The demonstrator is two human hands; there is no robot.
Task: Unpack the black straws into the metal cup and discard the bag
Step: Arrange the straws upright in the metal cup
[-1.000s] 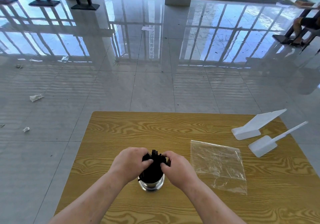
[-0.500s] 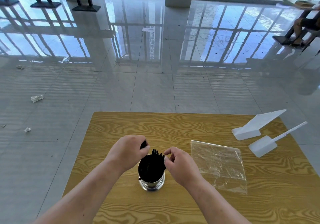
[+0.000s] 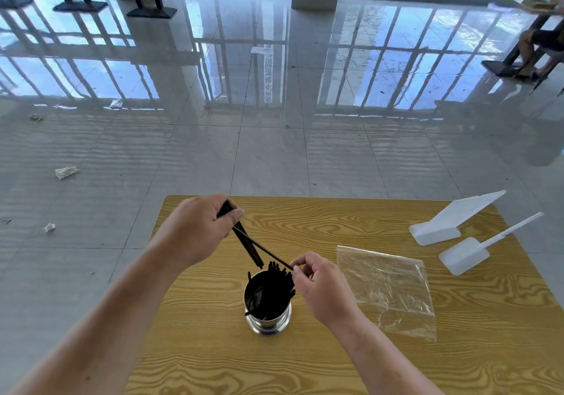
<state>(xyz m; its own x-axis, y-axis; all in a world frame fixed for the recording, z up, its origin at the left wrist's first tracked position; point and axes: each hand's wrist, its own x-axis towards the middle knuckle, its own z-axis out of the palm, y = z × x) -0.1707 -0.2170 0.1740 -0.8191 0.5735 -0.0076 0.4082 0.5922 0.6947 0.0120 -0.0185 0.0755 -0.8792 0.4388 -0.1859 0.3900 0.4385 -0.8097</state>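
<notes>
metal cup (image 3: 268, 318): stands upright on the wooden tabletop (image 3: 335, 220); we place everything else from it.
black straws (image 3: 276, 286): most stand inside the metal cup, leaning toward its right side, so we judge unpacking nearly done.
held straws (image 3: 247, 246): a few slant above and left of the metal cup, lower tips toward its mouth, likely ready to drop in.
left hand (image 3: 198, 229): raised up-left of the metal cup, fingers and thumb curled around the held straws' upper ends.
right hand (image 3: 320, 284): just right of the metal cup's rim, thumb and forefinger pinching one straw's lower tip, seemingly steering it.
bag (image 3: 384, 287): clear, flat, apparently empty, right of the metal cup; untouched, not yet discarded.
</notes>
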